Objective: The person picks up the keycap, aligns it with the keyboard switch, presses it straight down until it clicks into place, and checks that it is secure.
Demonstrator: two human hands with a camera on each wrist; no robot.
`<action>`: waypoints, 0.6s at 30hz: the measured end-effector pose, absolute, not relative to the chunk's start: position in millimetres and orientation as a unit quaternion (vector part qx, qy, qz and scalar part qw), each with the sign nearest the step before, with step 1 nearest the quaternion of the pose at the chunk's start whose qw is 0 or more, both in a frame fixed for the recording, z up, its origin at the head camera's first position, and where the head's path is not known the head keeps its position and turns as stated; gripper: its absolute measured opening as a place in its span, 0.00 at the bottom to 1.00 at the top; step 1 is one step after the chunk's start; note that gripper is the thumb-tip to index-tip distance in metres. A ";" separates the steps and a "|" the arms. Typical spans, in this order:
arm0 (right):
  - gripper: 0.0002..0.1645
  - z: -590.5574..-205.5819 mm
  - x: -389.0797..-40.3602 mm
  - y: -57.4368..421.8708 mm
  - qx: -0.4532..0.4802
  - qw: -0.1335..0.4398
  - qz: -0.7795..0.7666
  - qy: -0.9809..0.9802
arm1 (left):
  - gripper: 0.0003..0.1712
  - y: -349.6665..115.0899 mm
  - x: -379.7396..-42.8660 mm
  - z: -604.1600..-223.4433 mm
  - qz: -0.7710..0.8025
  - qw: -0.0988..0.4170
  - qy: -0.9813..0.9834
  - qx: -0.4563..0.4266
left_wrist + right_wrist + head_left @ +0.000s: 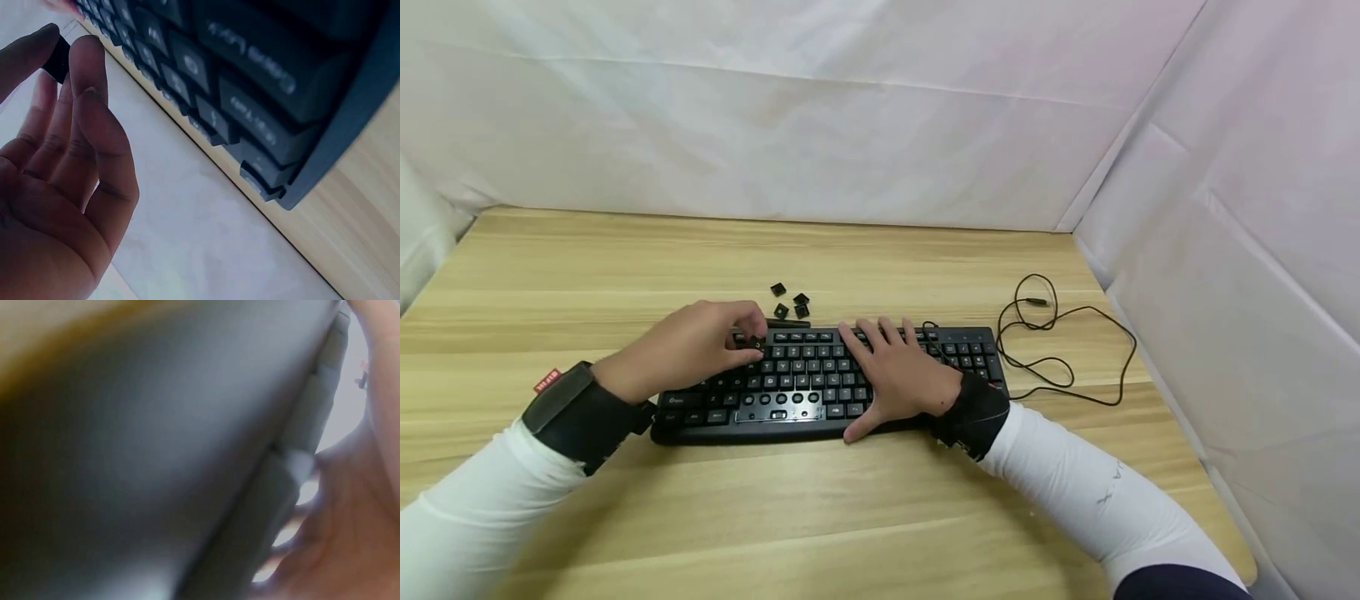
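Observation:
A black keyboard lies on the wooden table. Its lower letter row has lost its keycaps, leaving a bare shiny strip with round key posts. My left hand is over the keyboard's upper left part; thumb and index finger pinch a small black keycap, raised above the keys. The right hand rests spread across the right half of the board, its thumb at the front edge and fingertips near the top row. In the right wrist view the keyboard's side is blurred beneath the right palm.
Several loose keycaps lie behind the keyboard, near a long black key at its back edge. On the right, the black cable coils loosely over the table. White cloth walls stand behind and to the right.

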State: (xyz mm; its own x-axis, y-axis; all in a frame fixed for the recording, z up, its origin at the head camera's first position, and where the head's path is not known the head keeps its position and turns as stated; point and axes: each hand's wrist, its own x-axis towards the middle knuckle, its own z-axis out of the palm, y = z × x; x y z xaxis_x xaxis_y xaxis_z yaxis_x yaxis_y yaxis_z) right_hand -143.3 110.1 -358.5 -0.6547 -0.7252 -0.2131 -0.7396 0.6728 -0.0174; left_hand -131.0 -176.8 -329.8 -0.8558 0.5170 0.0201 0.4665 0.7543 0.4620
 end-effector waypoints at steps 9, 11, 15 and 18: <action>0.85 -359.4 -144.8 108.6 -0.394 0.102 0.036 0.913 | 0.16 -176.0 -115.2 -331.2 0.180 0.043 0.944 0.273; 0.85 -359.8 -144.3 108.6 -0.391 0.106 0.032 0.914 | 0.13 -175.8 -110.8 -331.7 0.171 0.039 0.945 0.277; 0.85 -359.8 -143.9 108.6 -0.384 0.112 0.020 0.916 | 0.10 -176.3 -104.1 -334.2 0.158 0.025 0.945 0.287; 0.86 -360.7 -144.3 108.6 -0.381 0.116 0.012 0.917 | 0.10 -176.4 -99.8 -337.1 0.153 0.025 0.944 0.290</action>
State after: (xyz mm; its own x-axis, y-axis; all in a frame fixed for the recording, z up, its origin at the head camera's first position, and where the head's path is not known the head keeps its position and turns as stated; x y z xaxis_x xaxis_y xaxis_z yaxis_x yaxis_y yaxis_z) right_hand -144.3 108.6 -360.7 -0.6833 -0.6958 -0.2214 -0.7014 0.7097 -0.0659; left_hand -99.8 -176.4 -337.1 -0.8304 0.5556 0.0425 0.5405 0.7845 0.3041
